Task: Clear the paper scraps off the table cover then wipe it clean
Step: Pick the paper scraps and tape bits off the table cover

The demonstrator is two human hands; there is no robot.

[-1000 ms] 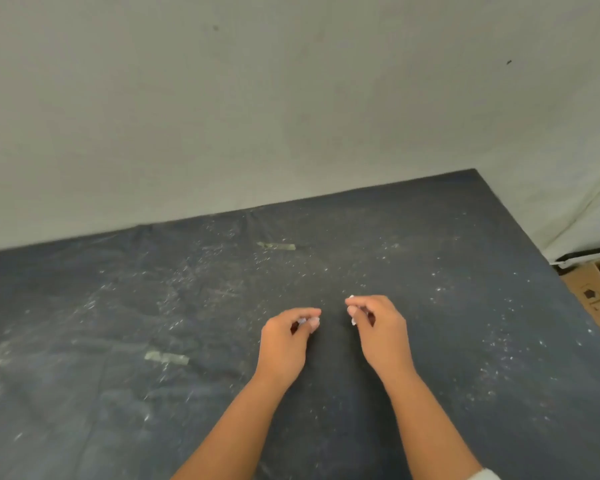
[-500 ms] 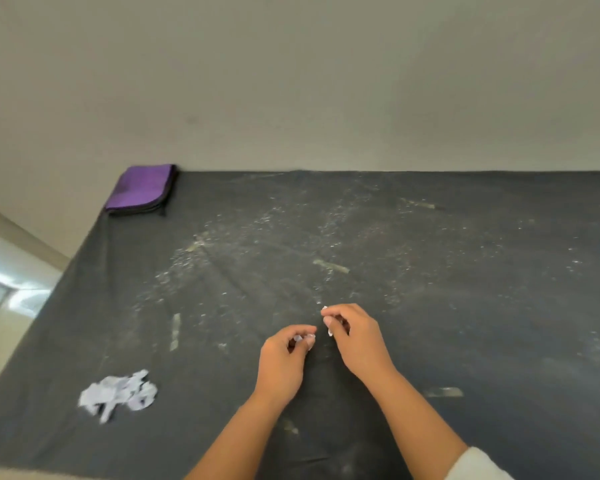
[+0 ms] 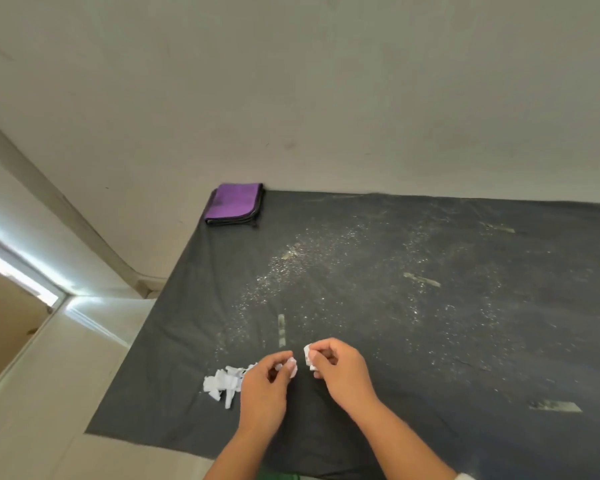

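From the camera on my head, I look down at a counter spread with a dark grey cloth table cover (image 3: 430, 341), dusted with pale specks and marked by a few dull strips of tape. Both my bare forearms reach in from the bottom edge and angle toward each other, so my hands meet above the near part of the cover.

My left hand (image 3: 267, 382) is seen from the back, knuckles up, its fingers curled in; thumb and forefinger pinch a small white paper scrap (image 3: 292, 362) at the tips. My right hand (image 3: 340, 368) sits just beside it, wrist bent inward, its fingers curled around another small white paper scrap (image 3: 308, 358) that sticks out toward the left hand. The two hands are close but not touching.

Just left of my left hand, a loose heap of torn white paper scraps (image 3: 222, 382) lies on the cover, near its left edge; the hand partly hides the heap's right side.

At the far left corner of the cover, against the pale wall, lies a folded purple cloth with dark edging (image 3: 234, 202).
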